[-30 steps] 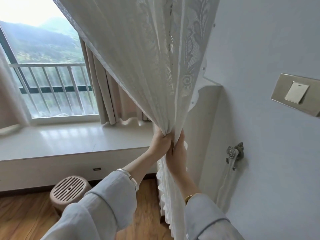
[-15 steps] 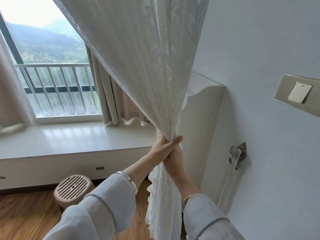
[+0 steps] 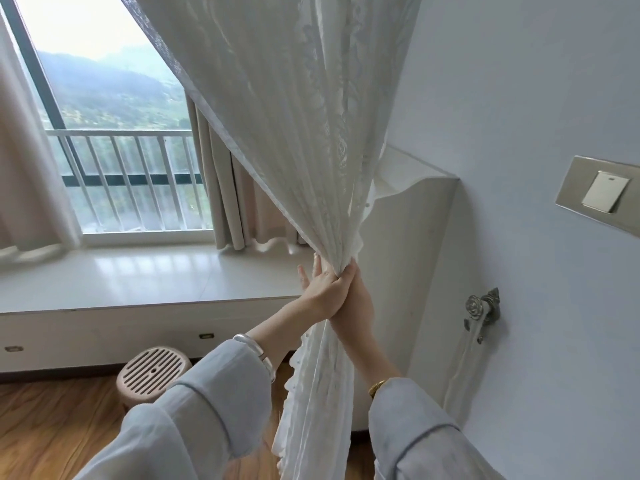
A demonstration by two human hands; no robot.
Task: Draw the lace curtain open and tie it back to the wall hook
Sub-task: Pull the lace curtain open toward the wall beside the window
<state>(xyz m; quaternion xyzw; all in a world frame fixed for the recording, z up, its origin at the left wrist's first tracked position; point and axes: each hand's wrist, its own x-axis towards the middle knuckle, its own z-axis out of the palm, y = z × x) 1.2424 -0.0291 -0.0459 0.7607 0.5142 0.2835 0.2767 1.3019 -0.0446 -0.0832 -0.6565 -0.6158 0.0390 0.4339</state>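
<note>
One view, head camera. Item: lace curtain (image 3: 298, 133), white, sheer, drawn aside from the window and gathered into a narrow bunch just left of the white cabinet (image 3: 408, 271); lower length is left hanging toward the floor. Right hand (image 3: 353, 299): grip closed round the bunch at its waist. Left hand (image 3: 320, 287): thumb hooked round the same gather, fingers extended. Wall hook (image 3: 483, 306), rosette-headed, is fixed to the wall right of the hands, apart from the curtain, a pale tie-back (image 3: 460, 368) dangling from it. Handling, as judged: light, soft, easily snagged, inclined to slip; best held at the gathered waist, not the frilled edge
</note>
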